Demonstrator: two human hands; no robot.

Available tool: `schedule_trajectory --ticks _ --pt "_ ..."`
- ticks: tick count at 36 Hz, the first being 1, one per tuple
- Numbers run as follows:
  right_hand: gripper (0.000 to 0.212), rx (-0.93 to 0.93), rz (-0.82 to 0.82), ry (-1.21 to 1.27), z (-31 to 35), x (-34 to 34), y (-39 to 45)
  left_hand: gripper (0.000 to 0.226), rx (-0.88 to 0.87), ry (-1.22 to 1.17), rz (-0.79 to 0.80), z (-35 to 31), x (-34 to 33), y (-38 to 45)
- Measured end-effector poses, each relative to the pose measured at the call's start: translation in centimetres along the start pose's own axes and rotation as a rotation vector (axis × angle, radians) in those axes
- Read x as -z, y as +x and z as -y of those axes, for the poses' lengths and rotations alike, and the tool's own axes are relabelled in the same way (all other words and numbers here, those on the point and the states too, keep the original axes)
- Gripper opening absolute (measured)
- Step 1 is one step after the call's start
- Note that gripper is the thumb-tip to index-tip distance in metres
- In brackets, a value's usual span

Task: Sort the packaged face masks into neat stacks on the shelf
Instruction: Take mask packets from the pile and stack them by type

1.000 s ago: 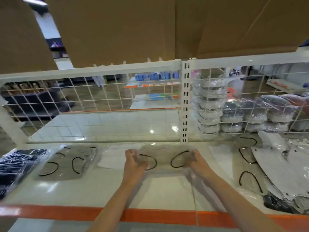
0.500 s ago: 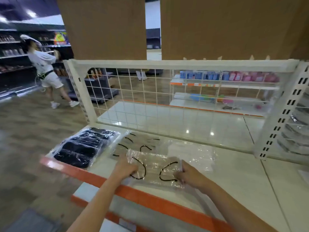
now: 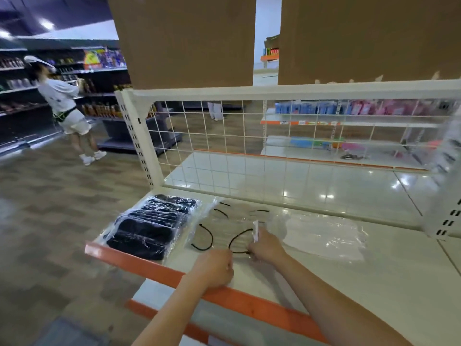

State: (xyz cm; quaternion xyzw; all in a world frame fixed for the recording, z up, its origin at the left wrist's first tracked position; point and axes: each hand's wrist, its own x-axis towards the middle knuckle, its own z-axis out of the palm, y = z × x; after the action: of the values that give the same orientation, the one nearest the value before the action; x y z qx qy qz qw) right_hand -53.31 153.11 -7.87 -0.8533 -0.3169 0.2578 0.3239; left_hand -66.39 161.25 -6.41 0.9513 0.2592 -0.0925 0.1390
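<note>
White glossy shelf with an orange front lip. Near its left end, three kinds of packaged masks side by side.

Farthest left: stack of black masks, wrapped in crinkled clear film, rounded oblong shapes fanned towards the front edge.

Middle: pale grey masks in clear sleeves, flat, with thin black ear loops curling as arcs. Just beside the black stack, overlapping a little at its right edge.

Right: flat white masks in clear plastic, glossy and wrinkled, lying behind the right forearm.

Left hand at the front edge of the grey pile, fingers curled, grip seemingly pinching the near edge of the sleeve; exact contact blurred. Right hand at the pile's right side, grip closed on the top sleeve's corner, a white tab of plastic sticking up above the fingers.

Behind: white wire-grid back panel, brown cardboard boxes on top.
</note>
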Motion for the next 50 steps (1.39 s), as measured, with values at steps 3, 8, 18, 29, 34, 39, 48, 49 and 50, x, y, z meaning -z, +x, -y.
schedule_trajectory --ticks 3,8,18,29,34,39,48,49,50 --pt "0.048 -0.016 -0.078 -0.289 0.2 0.0 0.6 0.026 -0.040 0.039 0.018 -0.6 -0.2 0.4" --pt "0.053 -0.051 -0.104 -0.483 -0.3 1.2 0.9 0.023 -0.093 0.049 0.018 -2.0 -0.6 1.5" --pt "0.043 -0.006 -0.134 -0.690 -7.3 8.4 -3.7 0.027 -0.415 0.209 -0.005 -11.1 -1.3 5.8" --pt "0.034 -0.233 -0.162 -0.656 -21.0 20.7 -13.3 0.022 -0.660 0.254 0.032 -28.6 -5.1 6.6" --pt "0.031 -0.352 -0.254 -0.626 -27.5 26.2 -17.7 0.022 -0.720 0.105 0.134 -36.8 -7.0 6.2" --pt "0.030 -0.454 -0.352 -0.555 -33.9 30.9 -21.5 0.016 -0.719 -0.078 0.197 -42.9 -8.7 5.6" --pt "0.059 -0.484 -0.269 -0.594 -41.0 34.7 -24.1 0.013 -0.590 -0.432 0.134 -50.3 -12.0 4.7" --pt "0.055 -0.460 -0.285 -0.618 -41.2 34.6 -24.1 0.013 -0.533 -0.514 0.132 -50.9 -12.3 4.7" --pt "0.048 -0.438 -0.302 -0.632 -41.3 34.5 -24.0 0.011 -0.470 -0.590 0.139 -51.4 -12.6 4.7"
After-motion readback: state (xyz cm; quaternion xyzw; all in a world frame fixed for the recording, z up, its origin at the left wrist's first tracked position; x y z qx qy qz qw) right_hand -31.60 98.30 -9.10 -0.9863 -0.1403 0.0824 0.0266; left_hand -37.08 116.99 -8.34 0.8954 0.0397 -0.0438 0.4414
